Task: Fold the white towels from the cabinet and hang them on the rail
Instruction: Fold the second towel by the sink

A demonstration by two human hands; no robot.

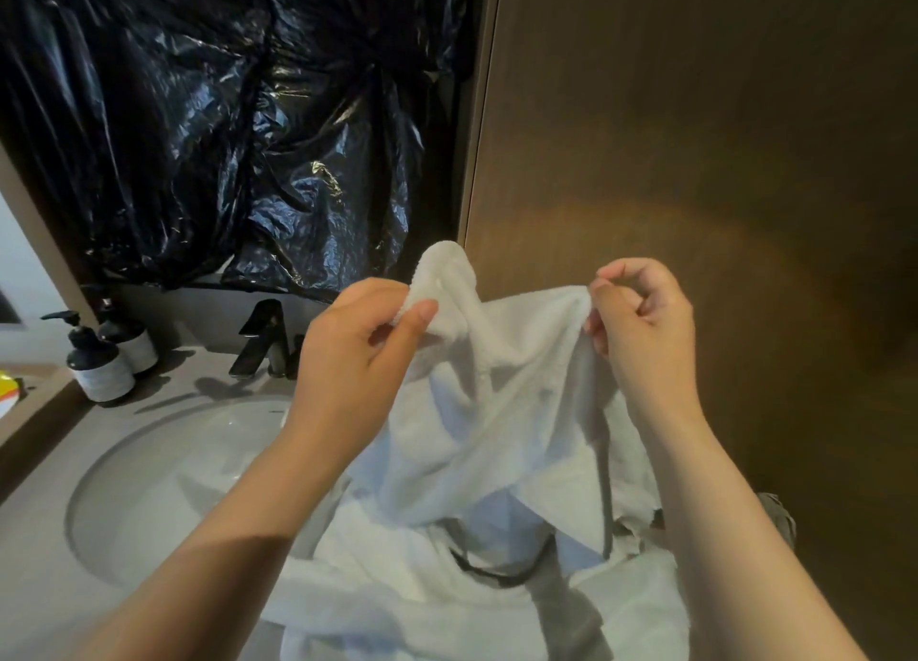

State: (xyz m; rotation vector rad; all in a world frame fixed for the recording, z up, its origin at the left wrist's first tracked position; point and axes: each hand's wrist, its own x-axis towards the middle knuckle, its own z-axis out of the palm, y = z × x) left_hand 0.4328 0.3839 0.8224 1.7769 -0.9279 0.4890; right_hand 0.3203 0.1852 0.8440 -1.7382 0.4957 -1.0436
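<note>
A white towel (501,412) hangs in front of me, held up by its top edge. My left hand (357,357) pinches one bunched corner between thumb and fingers. My right hand (641,322) pinches the other part of the edge, a little higher and to the right. The cloth sags between the two hands and drapes down over the counter's front. More white cloth (447,606) lies bunched below it at the counter edge. No rail or cabinet shows in this view.
A round white sink (164,466) sits in the grey counter at left, with a black faucet (263,337) behind it. Two dark pump bottles (99,362) stand at the far left. Black plastic sheeting (223,123) covers the wall above. A brown wall panel (695,138) fills the right.
</note>
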